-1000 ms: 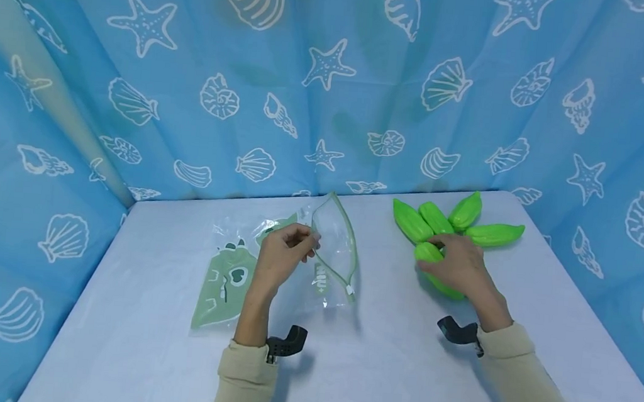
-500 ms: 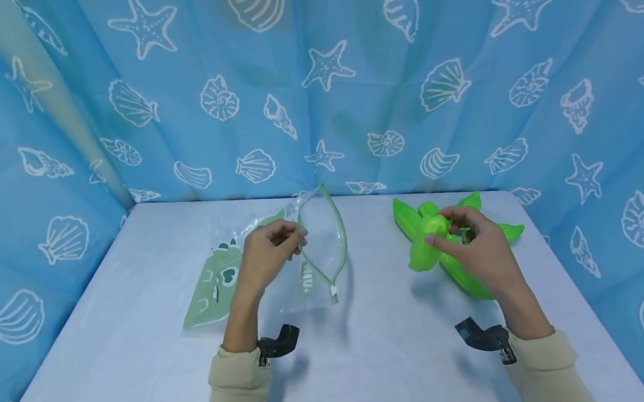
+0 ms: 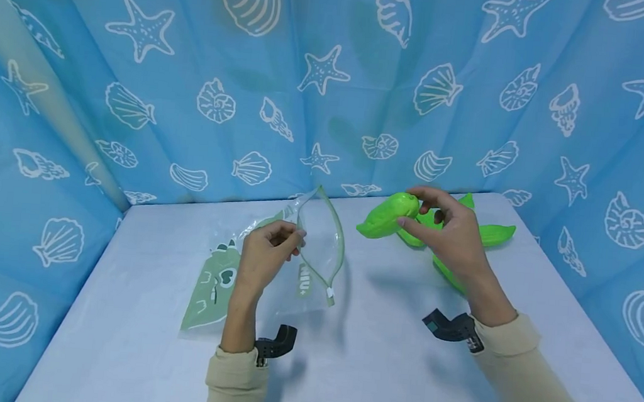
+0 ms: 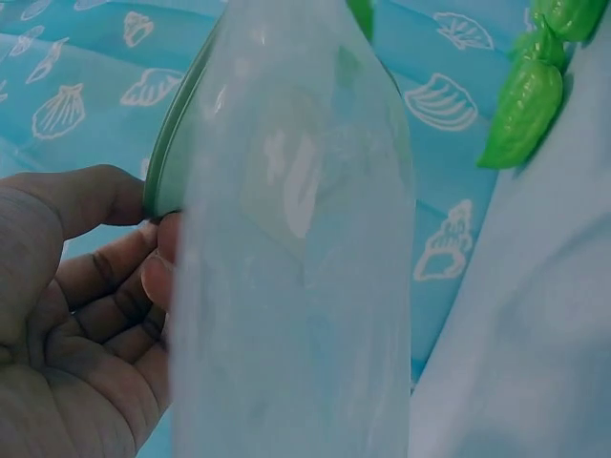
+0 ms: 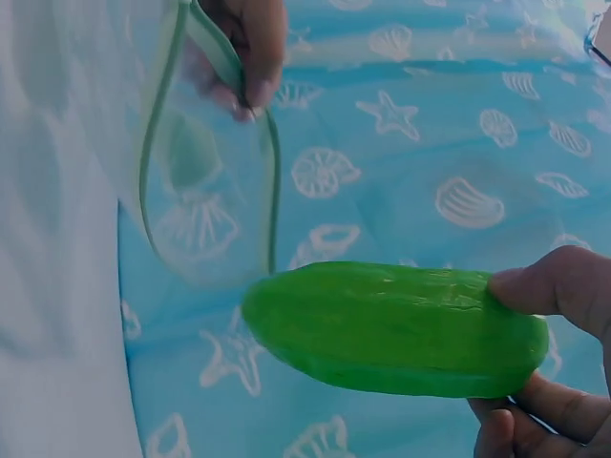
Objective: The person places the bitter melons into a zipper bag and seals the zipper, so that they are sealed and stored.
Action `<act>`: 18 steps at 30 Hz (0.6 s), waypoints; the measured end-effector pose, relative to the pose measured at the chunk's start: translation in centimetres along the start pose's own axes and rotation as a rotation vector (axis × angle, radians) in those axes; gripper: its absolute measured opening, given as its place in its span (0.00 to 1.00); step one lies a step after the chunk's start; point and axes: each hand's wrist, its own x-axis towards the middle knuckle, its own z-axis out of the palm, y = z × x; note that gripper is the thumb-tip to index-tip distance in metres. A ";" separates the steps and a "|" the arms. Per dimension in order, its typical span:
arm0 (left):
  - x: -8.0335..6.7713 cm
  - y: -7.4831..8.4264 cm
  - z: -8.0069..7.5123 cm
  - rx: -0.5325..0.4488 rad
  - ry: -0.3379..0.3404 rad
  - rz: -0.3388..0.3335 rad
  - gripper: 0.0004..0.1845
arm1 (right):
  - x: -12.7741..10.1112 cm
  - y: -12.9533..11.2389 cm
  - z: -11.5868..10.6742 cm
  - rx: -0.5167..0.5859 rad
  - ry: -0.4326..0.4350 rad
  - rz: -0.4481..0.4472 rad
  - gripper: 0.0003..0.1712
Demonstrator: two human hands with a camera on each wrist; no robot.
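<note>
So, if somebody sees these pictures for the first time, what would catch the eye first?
Probably the bright green toy vegetable that the right hand holds up above the table, with more green ones lying behind it. Next, the clear zip bag that the left hand pinches open at centre, and the blue seashell curtain all around.

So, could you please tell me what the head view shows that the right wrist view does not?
Only the head view shows the table, the green pieces lying on it, both sleeves, and the bag's printed green panel. Only the right wrist view shows the ridges along the held green piece close up. Both show the right hand holding that piece and the left hand pinching the open zip bag.
</note>
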 end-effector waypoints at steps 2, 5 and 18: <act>0.0 0.1 0.1 -0.005 -0.006 0.010 0.08 | 0.0 -0.7 0.9 0.029 -0.006 -0.017 0.26; 0.0 0.3 0.2 -0.011 -0.008 0.012 0.08 | 0.3 -0.6 2.0 0.039 -0.015 -0.026 0.26; 0.0 0.1 0.7 -0.032 -0.017 0.033 0.08 | 2.2 1.7 7.0 -0.070 -0.093 -0.067 0.30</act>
